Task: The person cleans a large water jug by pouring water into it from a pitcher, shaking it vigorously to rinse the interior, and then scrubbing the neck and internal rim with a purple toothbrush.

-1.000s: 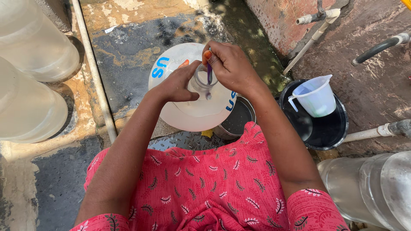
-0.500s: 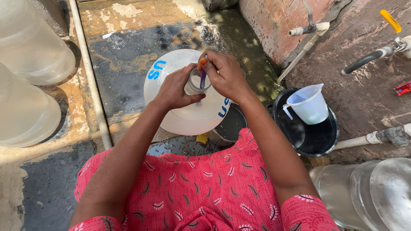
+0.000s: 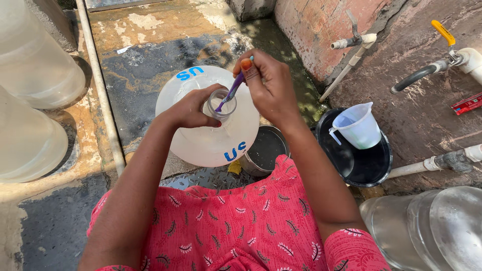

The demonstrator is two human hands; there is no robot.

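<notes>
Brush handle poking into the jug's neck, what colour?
Purple, on the thin plastic brush held by the right hand; head view shows it best.

A large translucent white water jug (image 3: 201, 135) stands upright on the wet stone floor, seen from above, its rounded shoulder marked with blue lettering at the far and near sides. Its narrow clear neck (image 3: 220, 104) opens at the top centre. A slim purple brush (image 3: 232, 92) with an orange end slants down into that opening, its lower tip inside the neck and its upper end tilted toward the right.
</notes>
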